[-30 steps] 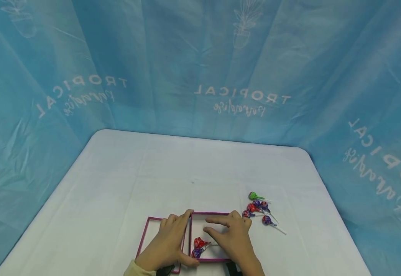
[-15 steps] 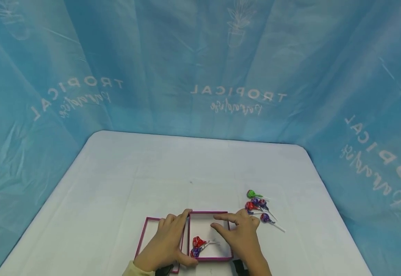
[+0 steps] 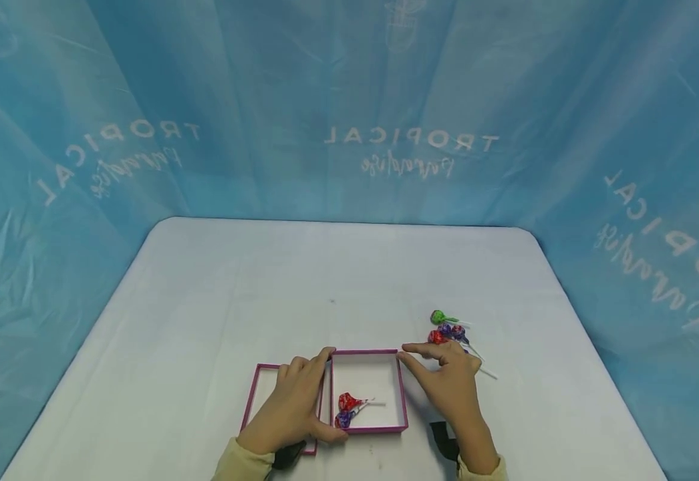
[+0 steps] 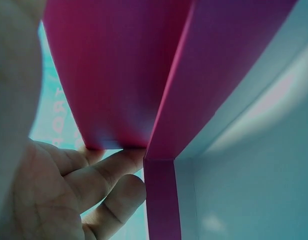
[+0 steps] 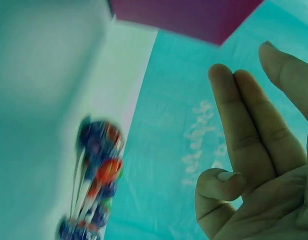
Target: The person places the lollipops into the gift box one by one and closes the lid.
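Observation:
A shallow white box with a magenta rim [image 3: 369, 429] sits near the table's front edge. In it lie a red-wrapped lollipop [image 3: 348, 401] and a purple-wrapped lollipop [image 3: 343, 419]. My left hand [image 3: 292, 407] spans the box's left side, fingers at the far corner and thumb at the near one; the left wrist view shows fingertips against the magenta wall [image 4: 162, 200]. My right hand [image 3: 446, 377] is off the box's right side, thumb and index finger apart, holding nothing. Beyond it lies a pile of lollipops [image 3: 446, 332], partly hidden by that hand.
A second magenta-rimmed tray or lid [image 3: 253, 394] lies left of the box, partly under my left hand and forearm. One green lollipop [image 3: 438, 316] tops the pile. A blue printed curtain [image 3: 349, 80] surrounds the white table [image 3: 265, 287] at the back and sides.
My right hand has moved from above the box to the right, out past its rim toward the lollipop pile. My left hand stays on the box. The head view has tilted slightly.

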Demonstrator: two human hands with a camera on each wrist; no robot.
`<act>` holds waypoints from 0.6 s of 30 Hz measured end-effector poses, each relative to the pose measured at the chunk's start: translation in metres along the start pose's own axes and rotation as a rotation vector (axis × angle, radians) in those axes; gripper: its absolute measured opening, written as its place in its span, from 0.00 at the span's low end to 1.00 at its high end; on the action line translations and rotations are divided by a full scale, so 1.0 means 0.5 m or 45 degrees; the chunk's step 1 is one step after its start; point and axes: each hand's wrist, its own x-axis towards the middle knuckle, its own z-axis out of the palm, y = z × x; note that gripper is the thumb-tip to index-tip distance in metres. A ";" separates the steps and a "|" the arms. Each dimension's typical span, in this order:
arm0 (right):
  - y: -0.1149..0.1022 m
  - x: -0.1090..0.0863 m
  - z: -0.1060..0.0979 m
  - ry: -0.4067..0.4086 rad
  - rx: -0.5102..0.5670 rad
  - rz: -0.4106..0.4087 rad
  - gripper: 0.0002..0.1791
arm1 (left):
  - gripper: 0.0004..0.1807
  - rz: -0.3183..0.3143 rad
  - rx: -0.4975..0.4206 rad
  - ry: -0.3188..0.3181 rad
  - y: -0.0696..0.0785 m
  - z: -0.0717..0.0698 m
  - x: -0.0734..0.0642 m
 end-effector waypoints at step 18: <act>0.076 0.029 -0.068 -0.080 -0.207 0.288 0.17 | 0.74 -0.031 -0.016 -0.036 0.000 -0.001 0.005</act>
